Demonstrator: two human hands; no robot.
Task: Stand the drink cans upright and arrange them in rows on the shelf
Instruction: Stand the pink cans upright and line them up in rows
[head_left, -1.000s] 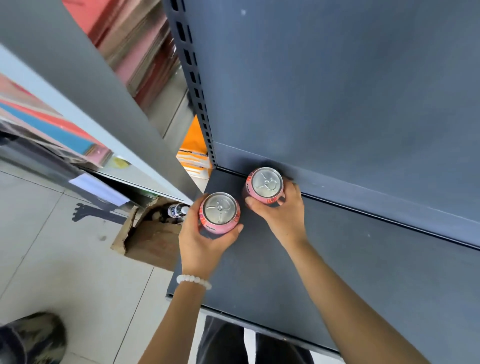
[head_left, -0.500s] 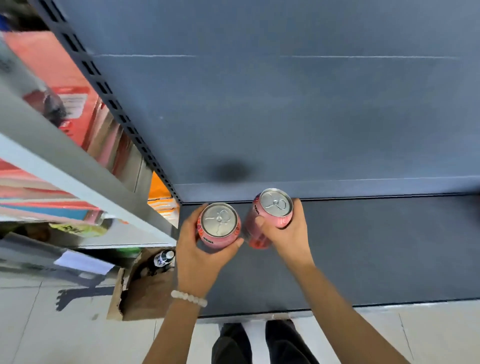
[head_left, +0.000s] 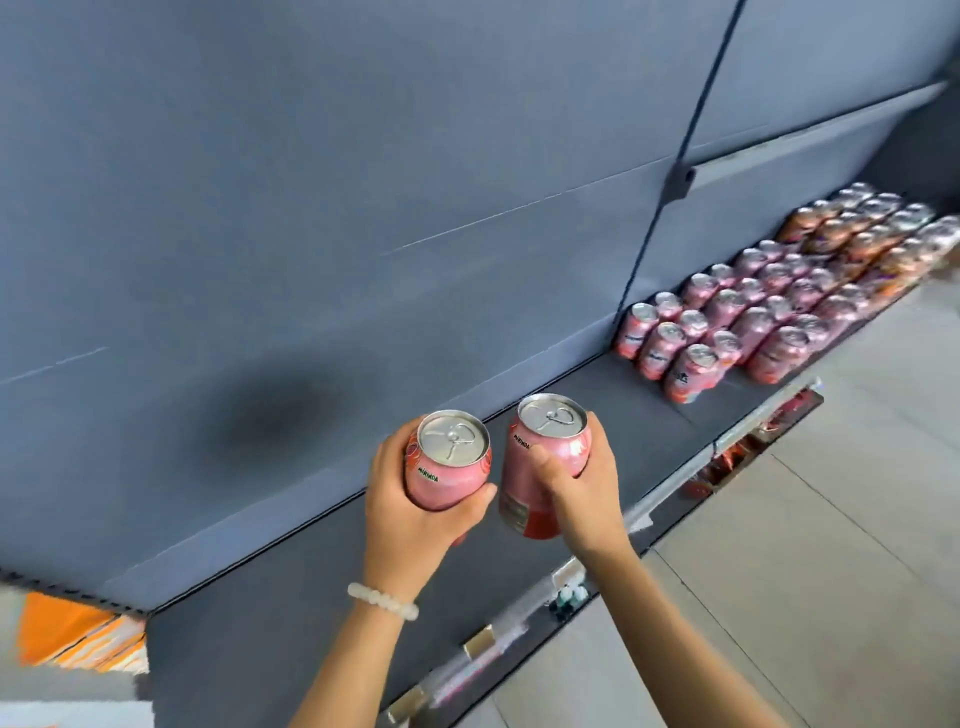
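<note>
I hold two pink drink cans upright above the dark grey shelf (head_left: 322, 587). My left hand (head_left: 410, 514) grips the left can (head_left: 449, 462) round its body. My right hand (head_left: 582, 493) grips the right can (head_left: 545, 452), thumb across its front. The two cans are close together, a small gap between them. Far to the right on the same shelf stand several pink cans in rows (head_left: 727, 317), and behind them several orange cans (head_left: 872, 234).
The grey back panel (head_left: 363, 182) rises behind the shelf. A dark upright post (head_left: 675, 176) divides the bays. The shelf's front edge carries price-tag strips (head_left: 519, 623). Grey floor tiles (head_left: 805, 545) lie to the right; orange packaging (head_left: 67, 634) shows at lower left.
Both hands have lifted the two cans off the shelf's left corner. The view has swung right, and the rows of cans have come into sight.
</note>
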